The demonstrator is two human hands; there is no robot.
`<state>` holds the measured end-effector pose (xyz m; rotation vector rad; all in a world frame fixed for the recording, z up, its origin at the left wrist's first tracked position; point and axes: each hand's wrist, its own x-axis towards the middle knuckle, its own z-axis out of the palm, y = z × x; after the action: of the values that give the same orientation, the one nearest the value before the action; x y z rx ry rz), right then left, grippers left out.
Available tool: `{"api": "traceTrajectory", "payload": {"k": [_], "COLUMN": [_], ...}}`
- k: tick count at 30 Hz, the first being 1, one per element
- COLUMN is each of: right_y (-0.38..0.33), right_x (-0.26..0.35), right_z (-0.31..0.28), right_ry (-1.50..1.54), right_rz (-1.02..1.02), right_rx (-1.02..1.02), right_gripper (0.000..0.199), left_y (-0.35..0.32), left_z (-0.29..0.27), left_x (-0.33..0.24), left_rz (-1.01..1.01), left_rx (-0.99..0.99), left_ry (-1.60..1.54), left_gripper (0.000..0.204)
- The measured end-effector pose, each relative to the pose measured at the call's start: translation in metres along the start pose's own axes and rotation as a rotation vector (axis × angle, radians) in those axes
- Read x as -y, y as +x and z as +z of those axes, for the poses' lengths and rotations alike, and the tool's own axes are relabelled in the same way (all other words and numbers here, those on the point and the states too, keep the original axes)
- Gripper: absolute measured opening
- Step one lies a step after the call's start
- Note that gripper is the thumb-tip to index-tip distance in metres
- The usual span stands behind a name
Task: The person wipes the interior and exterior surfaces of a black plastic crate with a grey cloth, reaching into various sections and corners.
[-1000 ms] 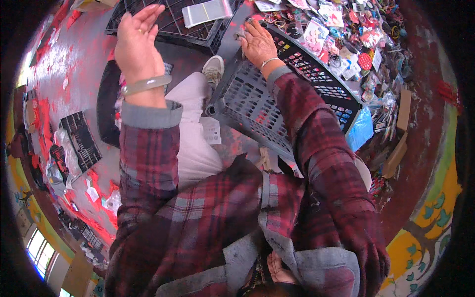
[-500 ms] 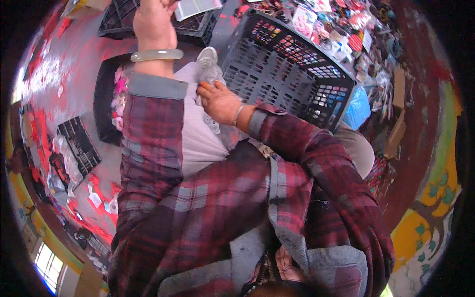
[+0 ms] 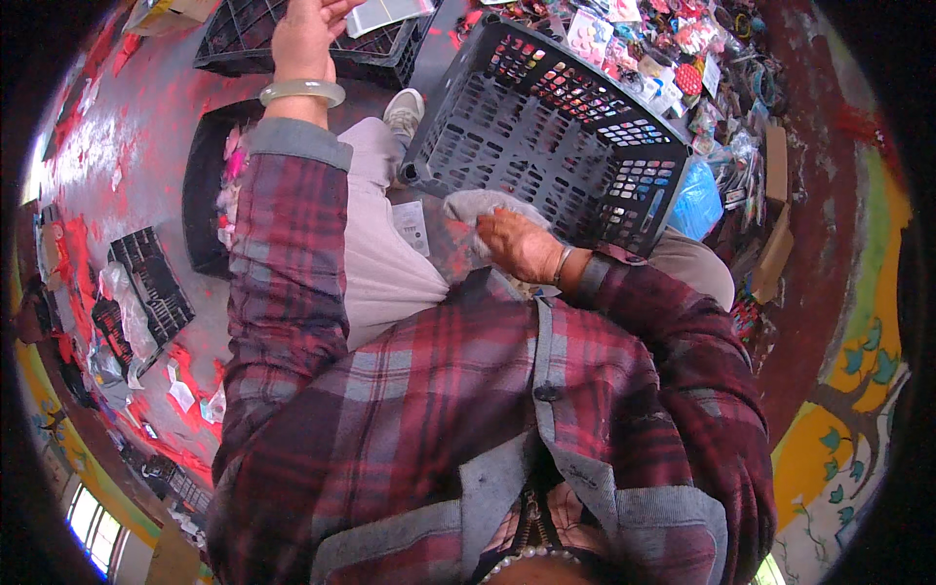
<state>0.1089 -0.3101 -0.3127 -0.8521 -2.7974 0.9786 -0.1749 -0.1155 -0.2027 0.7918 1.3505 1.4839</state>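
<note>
My left hand (image 3: 304, 44) is stretched out at the top edge beside a flat clear-and-white stack (image 3: 382, 14), which lies on an upturned black crate (image 3: 234, 44). Its visible fingers are apart and hold nothing; the picture's edge cuts off part of the hand. Over my lap, my right hand (image 3: 522, 246) is closed on a soft grey fluffy piece (image 3: 483, 207), whose exact kind I cannot make out. A white printed paper (image 3: 411, 229) lies by my leg, left of that hand. Just beyond is a large black slatted basket (image 3: 526, 127), tilted toward me.
A black tub (image 3: 203, 195) holding pink fluffy items (image 3: 232, 185) stands left of my leg. Mixed small goods (image 3: 673, 58) are heaped beyond the basket, with a blue bag (image 3: 696, 200) at its right. A black rack (image 3: 151, 283) lies on the red-stained floor at left.
My right hand has moved right and toward my body with the grey fluffy piece, away from my shoe. My left hand has shifted slightly farther out. The basket appears slightly closer.
</note>
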Motion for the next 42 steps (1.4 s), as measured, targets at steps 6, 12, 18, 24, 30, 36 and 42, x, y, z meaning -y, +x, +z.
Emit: {"api": "traceTrajectory", "payload": {"k": [6,12,18,24,30,36,42], "right_y": [0.070,0.129,0.101,0.002,-0.100,-0.184,-0.244], "right_x": [-0.021,-0.004,0.015,-0.012,-0.035,-0.060,-0.090], "right_z": [-0.031,0.075,0.045,0.035,0.020,0.019,-0.008], "right_ry": [0.825,-0.002,-0.153,-0.048,0.025,0.055,-0.076], "right_rz": [0.528,0.467,0.402,0.434,0.534,0.559,0.246], "right_rx": [-0.373,-0.479,-0.285,-0.209,0.011,0.024,0.160], "right_gripper": [0.041,0.048,0.027,0.031,0.037,0.040,0.043], "left_y": [0.000,0.009,0.001,0.006,0.007,0.006,0.011], "left_z": [0.009,0.011,0.007,0.028,0.045,0.101,0.107], "left_x": [0.003,0.010,0.001,0.010,0.012,0.050,0.103], "left_rz": [0.031,0.015,-0.028,-0.060,-0.092,-0.070,0.297], "left_rx": [0.084,0.111,0.197,0.276,0.350,0.550,0.820], "left_ry": [-0.010,-0.021,0.079,0.090,0.136,0.487,1.228], "left_gripper": [0.047,0.050,0.049,0.048,0.043,0.040,0.046]}}
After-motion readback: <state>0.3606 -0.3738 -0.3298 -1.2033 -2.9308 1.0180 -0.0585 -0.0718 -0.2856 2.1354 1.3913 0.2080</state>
